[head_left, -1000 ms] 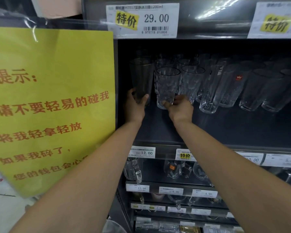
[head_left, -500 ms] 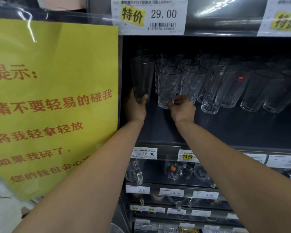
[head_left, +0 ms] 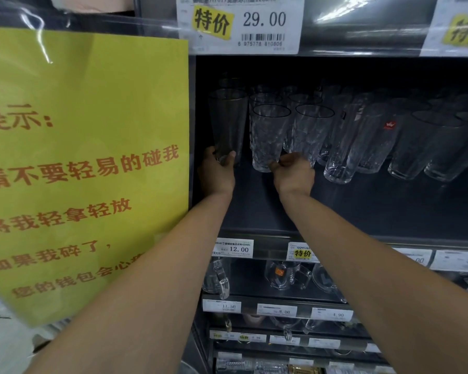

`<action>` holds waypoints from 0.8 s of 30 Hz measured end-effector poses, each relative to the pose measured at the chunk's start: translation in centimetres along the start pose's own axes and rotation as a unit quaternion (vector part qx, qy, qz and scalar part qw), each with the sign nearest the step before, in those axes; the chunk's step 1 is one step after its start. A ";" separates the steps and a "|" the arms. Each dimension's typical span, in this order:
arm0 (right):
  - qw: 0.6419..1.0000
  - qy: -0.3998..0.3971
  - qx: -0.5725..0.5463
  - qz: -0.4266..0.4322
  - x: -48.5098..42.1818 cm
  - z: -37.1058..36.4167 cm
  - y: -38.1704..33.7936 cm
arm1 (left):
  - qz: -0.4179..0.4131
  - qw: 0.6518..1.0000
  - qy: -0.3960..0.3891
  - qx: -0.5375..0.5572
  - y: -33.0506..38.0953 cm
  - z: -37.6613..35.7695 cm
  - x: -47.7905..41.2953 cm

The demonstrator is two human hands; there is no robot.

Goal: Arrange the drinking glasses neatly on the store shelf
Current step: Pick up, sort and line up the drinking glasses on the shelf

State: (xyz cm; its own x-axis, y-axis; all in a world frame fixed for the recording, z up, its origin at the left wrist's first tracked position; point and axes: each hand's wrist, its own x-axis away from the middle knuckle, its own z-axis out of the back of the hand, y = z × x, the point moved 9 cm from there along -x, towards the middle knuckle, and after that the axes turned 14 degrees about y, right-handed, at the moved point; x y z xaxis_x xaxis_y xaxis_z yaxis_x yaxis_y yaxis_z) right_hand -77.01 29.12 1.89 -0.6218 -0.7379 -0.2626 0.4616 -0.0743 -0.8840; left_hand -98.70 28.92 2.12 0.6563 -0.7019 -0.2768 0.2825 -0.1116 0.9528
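At frame centre, on the dark shelf (head_left: 362,209), the left hand (head_left: 217,172) grips the smooth glass (head_left: 227,122) by its base; the right hand (head_left: 293,172) pinches the base of the textured glass (head_left: 268,136) just beside it.

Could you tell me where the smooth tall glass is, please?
Head view: the smooth tall glass is at the far left of the shelf, gripped by the left hand, beside the textured glass.

Price tag (head_left: 238,24) — "特价 29.00"
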 end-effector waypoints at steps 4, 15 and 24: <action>1.000 0.005 0.005 -0.006 0.0 0.1 0.0 | -0.001 1.000 0.000 -0.007 0.0 -0.1 0.0; 1.000 0.007 0.018 -0.013 0.1 0.3 -0.2 | 0.010 1.000 0.006 -0.019 0.0 0.2 0.1; 0.999 0.015 0.021 -0.029 0.1 0.3 0.1 | 0.005 1.000 0.013 -0.017 0.0 0.2 -0.1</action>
State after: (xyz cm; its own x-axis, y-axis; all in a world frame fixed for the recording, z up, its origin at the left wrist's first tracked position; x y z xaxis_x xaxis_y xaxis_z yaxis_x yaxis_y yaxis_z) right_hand -76.79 28.86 1.92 -0.6658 -0.7118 -0.2237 0.4509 -0.1450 -0.8807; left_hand -98.92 28.79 2.20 0.6771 -0.6839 -0.2717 0.3003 -0.0803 0.9505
